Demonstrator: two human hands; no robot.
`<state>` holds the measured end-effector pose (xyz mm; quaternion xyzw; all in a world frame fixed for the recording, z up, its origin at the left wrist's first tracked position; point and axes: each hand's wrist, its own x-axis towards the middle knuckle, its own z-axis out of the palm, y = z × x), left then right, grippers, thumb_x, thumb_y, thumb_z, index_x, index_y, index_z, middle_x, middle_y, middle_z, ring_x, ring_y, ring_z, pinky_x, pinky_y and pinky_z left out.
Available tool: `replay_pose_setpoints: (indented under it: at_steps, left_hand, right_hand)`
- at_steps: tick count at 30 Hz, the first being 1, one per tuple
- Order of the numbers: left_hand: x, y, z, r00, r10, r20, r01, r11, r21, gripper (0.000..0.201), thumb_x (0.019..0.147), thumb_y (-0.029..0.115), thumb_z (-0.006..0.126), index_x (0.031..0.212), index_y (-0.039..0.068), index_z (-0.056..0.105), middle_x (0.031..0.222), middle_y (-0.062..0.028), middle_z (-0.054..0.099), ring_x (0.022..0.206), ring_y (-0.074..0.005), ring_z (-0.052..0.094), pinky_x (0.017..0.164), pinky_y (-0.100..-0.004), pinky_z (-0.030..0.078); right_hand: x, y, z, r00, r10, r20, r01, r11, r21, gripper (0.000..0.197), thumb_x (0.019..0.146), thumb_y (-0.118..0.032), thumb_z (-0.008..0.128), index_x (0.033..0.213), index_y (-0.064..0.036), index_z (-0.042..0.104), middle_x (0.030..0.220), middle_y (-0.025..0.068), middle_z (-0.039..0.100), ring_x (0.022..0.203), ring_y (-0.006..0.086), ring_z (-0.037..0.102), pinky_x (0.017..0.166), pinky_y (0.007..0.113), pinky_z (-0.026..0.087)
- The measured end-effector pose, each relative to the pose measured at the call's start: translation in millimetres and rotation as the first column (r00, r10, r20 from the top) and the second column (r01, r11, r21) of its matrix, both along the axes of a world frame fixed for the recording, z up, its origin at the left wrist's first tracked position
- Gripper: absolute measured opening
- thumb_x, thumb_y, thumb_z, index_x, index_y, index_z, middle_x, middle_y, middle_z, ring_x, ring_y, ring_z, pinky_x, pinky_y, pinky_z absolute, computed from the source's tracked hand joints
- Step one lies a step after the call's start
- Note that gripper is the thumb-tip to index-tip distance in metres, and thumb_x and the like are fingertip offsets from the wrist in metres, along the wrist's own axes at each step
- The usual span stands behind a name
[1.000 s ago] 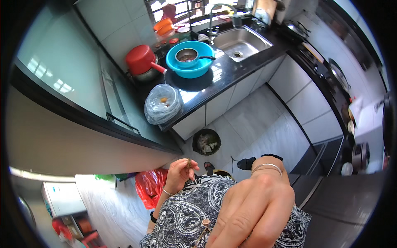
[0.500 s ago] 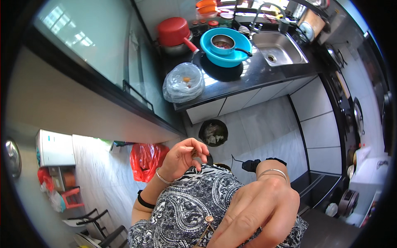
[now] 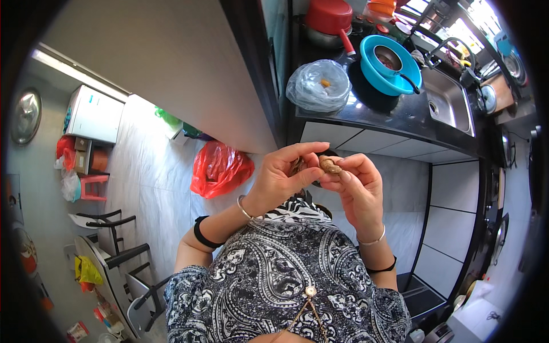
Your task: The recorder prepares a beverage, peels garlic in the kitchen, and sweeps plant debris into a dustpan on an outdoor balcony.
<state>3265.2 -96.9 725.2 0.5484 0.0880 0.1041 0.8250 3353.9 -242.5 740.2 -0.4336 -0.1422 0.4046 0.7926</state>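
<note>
My hands meet in front of my chest. Between the thumb and fingertips of my right hand point(image 3: 362, 186) is a light brown, knobbly peanut in its shell point(image 3: 330, 165). My left hand point(image 3: 285, 174) is right beside it, forefinger stretched over the top and thumb pointing toward the peanut. Its other fingers curl around something small and brown point(image 3: 297, 166), mostly hidden by them. Behind the hands, a dark round bin is largely covered from view.
A red plastic bag point(image 3: 220, 170) lies on the floor at the left. On the black counter stand a clear bag point(image 3: 318, 91), a blue basin point(image 3: 378, 82) holding a small pan point(image 3: 388, 59), and a red pot point(image 3: 327, 16). The steel sink point(image 3: 452, 106) is at the right.
My right hand has moved from low and close up to beside my left hand, and the peanut now shows in its fingertips. The view has turned, shifting the counter rightward.
</note>
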Motion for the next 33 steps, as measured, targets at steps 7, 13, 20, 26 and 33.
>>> replay_pose_setpoints:
  at_steps: [7, 13, 20, 26, 33]
  left_hand:
    - [-4.9, -0.5, -16.9, 0.995, 0.082, -0.051, -0.083, 0.996, -0.026, 0.02, 0.083, 0.004, 0.056, 0.102, 0.001, 0.055, 0.075, 0.0002, 0.058, 0.047, 0.0003, 0.038, 0.039, -0.0144, 0.028]
    - [-6.0, 5.6, -26.8, 0.992, 0.117, -0.052, -0.12, 0.99, -0.069, 0.016, 0.083, 0.005, 0.056, 0.098, 0.0, 0.054, 0.072, -0.0006, 0.057, 0.046, -0.0008, 0.038, 0.038, -0.0144, 0.027]
    - [-5.2, 10.3, -30.8, 0.985, 0.052, -0.165, -0.073, 0.99, -0.123, 0.011, 0.084, 0.006, 0.055, 0.093, 0.001, 0.053, 0.069, 0.0002, 0.054, 0.046, -0.0005, 0.037, 0.038, -0.0143, 0.027]
    - [-5.7, 9.4, -43.3, 0.982, 0.096, -0.164, -0.118, 0.984, -0.133, 0.008, 0.084, 0.006, 0.056, 0.089, 0.002, 0.052, 0.069, 0.0006, 0.053, 0.046, -0.0006, 0.038, 0.038, -0.0144, 0.027]
    - [-4.7, 4.5, -65.8, 0.99, 0.088, -0.11, -0.076, 0.991, 0.113, 0.012, 0.083, 0.012, 0.058, 0.087, 0.002, 0.052, 0.072, 0.0023, 0.054, 0.063, -0.0022, 0.047, 0.056, -0.0175, 0.041]
  right_hand:
    - [-7.4, 8.0, -16.6, 0.961, 0.003, 0.277, 0.032, 0.992, -0.123, 0.013, 0.082, 0.004, 0.051, 0.095, 0.0057, 0.053, 0.095, 0.011, 0.056, 0.089, 0.0181, 0.059, 0.075, 0.026, 0.052]
    - [-10.3, 14.2, -23.0, 0.928, 0.053, 0.369, 0.021, 0.981, -0.193, 0.018, 0.078, 0.005, 0.057, 0.096, 0.0058, 0.054, 0.091, 0.0093, 0.058, 0.083, 0.0148, 0.061, 0.072, 0.024, 0.051]
    - [-7.8, 25.0, -28.7, 0.723, 0.077, 0.686, 0.142, 0.956, -0.257, 0.017, 0.076, 0.008, 0.056, 0.093, 0.0044, 0.057, 0.086, 0.0091, 0.058, 0.076, 0.0147, 0.062, 0.064, 0.021, 0.051]
    - [-10.7, 28.5, -31.6, 0.734, 0.167, 0.659, 0.187, 0.882, -0.433, 0.01, 0.081, 0.0, 0.054, 0.089, 0.0042, 0.057, 0.076, 0.0088, 0.059, 0.065, 0.0126, 0.061, 0.055, 0.021, 0.049]
    - [-7.8, 23.6, -50.8, 0.528, 0.362, 0.769, 0.2, 0.826, -0.526, 0.008, 0.08, -0.001, 0.047, 0.088, 0.0018, 0.049, 0.065, 0.0148, 0.054, 0.058, 0.03, 0.056, 0.053, 0.035, 0.044]
